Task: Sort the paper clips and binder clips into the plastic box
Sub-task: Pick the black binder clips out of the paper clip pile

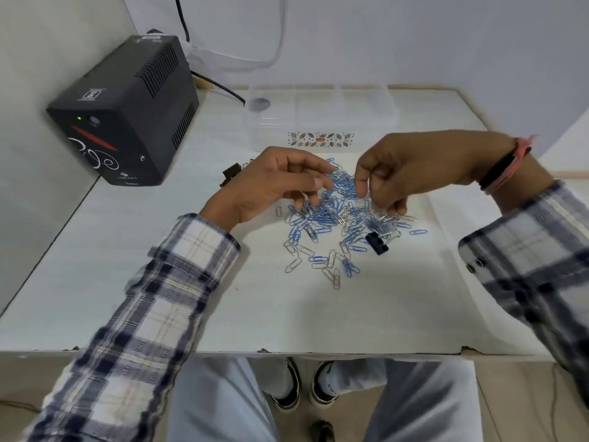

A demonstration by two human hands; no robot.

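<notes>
Both hands hovered over the heap of paper clips [334, 218] on the white table [127, 282]: the left hand [274, 183] loosely curled over its left edge, whether it held any clip I cannot tell; the right hand [404, 173] pinched a few clips. A black binder clip [377, 243] lay near right of the heap. Farther off sat the clear plastic box [322, 116], and far left a black power unit [127, 113].

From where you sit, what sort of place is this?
Probably an office desk or workstation: a black UPS power unit stands in the corner of a white table, and a pile of paper clips lies before a clear plastic box.
</notes>
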